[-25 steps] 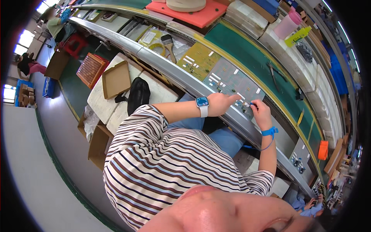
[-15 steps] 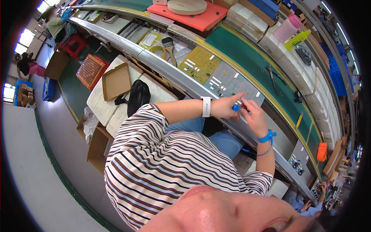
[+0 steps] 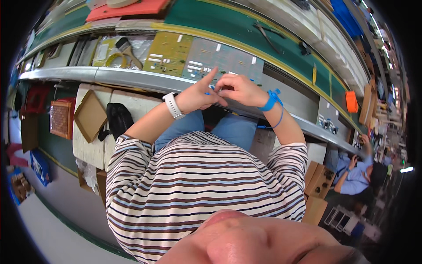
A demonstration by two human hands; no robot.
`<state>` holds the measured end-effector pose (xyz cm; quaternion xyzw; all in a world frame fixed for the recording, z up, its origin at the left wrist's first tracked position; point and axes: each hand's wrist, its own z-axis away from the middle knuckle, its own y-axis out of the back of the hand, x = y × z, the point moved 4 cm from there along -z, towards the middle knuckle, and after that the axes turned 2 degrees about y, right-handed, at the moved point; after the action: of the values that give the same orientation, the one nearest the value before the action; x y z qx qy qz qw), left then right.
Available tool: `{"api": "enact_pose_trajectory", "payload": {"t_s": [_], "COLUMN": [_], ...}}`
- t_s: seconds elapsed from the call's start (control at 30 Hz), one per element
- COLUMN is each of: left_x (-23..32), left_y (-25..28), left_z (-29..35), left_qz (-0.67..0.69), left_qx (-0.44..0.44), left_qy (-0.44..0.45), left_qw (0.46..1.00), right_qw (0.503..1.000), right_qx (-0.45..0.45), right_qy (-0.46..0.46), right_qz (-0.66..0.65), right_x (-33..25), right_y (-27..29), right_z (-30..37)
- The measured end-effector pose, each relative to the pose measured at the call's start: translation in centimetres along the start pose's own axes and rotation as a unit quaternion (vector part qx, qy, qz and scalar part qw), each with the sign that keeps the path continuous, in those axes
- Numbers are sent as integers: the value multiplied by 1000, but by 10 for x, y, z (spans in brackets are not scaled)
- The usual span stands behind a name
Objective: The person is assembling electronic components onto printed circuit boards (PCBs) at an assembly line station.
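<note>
My left hand (image 3: 196,95), with a white watch band at the wrist, is closed apart from its outstretched index finger. A bit of a small blue electronic component (image 3: 208,93) shows in its grip. Right beside it, my right hand (image 3: 243,89) has its thumb and fingers pinched together against the left fingers. What that pinch holds is too small and hidden to name. A blue wrist strap (image 3: 271,100) with a cord is on my right wrist. Just beyond both hands lies a grey circuit board (image 3: 231,57) with white and dark parts, next to a yellowish circuit board (image 3: 169,50).
A brush (image 3: 126,49) and a tape roll (image 3: 115,60) lie left of the boards. Pliers (image 3: 265,36) rest on the green belt (image 3: 211,20). A metal rail (image 3: 118,75) runs along the bench's near edge. At far right sits another person (image 3: 356,176).
The view has turned, so bench and hands appear further left. My hands stay together; the right fingers have curled in more, and less of the blue component shows.
</note>
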<state>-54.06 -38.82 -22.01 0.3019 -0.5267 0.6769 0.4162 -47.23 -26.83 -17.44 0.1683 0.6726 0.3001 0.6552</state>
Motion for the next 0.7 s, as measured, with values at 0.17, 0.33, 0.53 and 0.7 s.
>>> {"api": "enact_pose_trajectory", "payload": {"t_s": [0.17,0.33,0.53,0.7], "left_x": [6,7,7,12], "left_y": [-3,2,32,44], "left_z": [5,8,23,35], "left_qz": [-103,-155,-213,-523], "left_qx": [28,52,165,323], "left_qy": [-46,-80,-122,-207], "left_qw": [993,983,955,761], "right_qw": [975,966,978,979], "right_qx": [-13,-15,109,172], "right_qy": [-98,-121,-150,-101], "right_qz": [-201,-226,-91,37], "right_x": [13,12,36,45], "right_y": [-9,-10,16,18], "right_z": [1,-7,-25,-39]}}
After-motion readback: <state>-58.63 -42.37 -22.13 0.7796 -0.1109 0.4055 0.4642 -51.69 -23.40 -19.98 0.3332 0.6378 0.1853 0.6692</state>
